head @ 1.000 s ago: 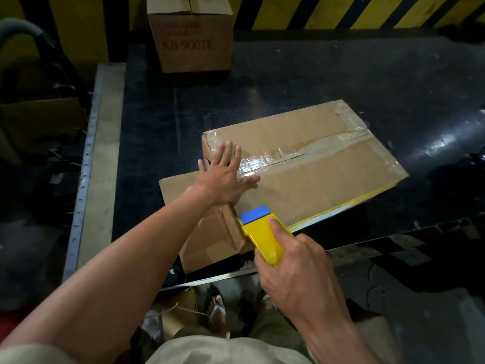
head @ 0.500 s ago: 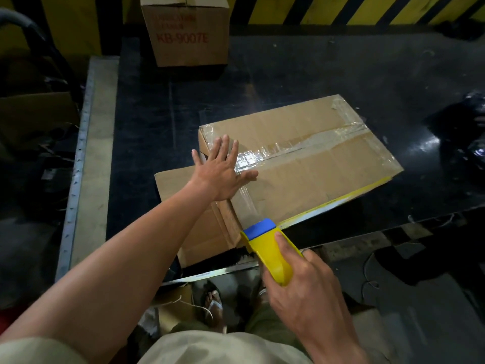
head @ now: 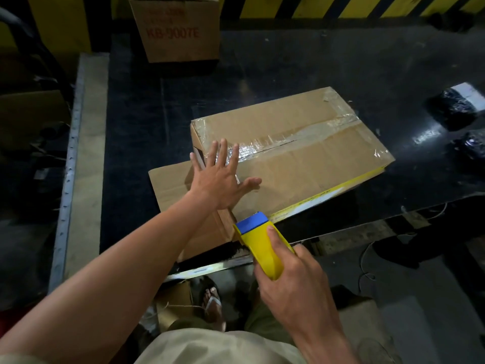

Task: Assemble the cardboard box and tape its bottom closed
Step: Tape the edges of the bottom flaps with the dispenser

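Since half a second ago the tape dispenser [head: 258, 240] has slid lower in the frame, off the box's top face and down over its near corner. The left hand [head: 223, 179] has stayed where it was.

Head view: the cardboard box [head: 309, 164] lies at the centre of the frame on a dark, glossy table [head: 262, 74], its upturned bottom facing the camera. One loose flap [head: 168, 185] sticks out flat at its left end. A strip of clear tape [head: 301, 135], wrinkled and shiny, runs along the centre seam. The left hand lies flat with fingers spread wide, pressing on the taped end. The right hand [head: 296, 285] is curled round the yellow, blue-capped dispenser at lower centre.

The box looks light, hollow and fairly stiff, though its flaps would likely give under a hard push. The corrugated board is matt and should grip well, while the tape is slick. It is best steadied with a flat palm on top or taken by the edges. A second printed box [head: 178, 30] stands at upper centre, and black wrapped bundles [head: 456, 109] sit at the right edge.
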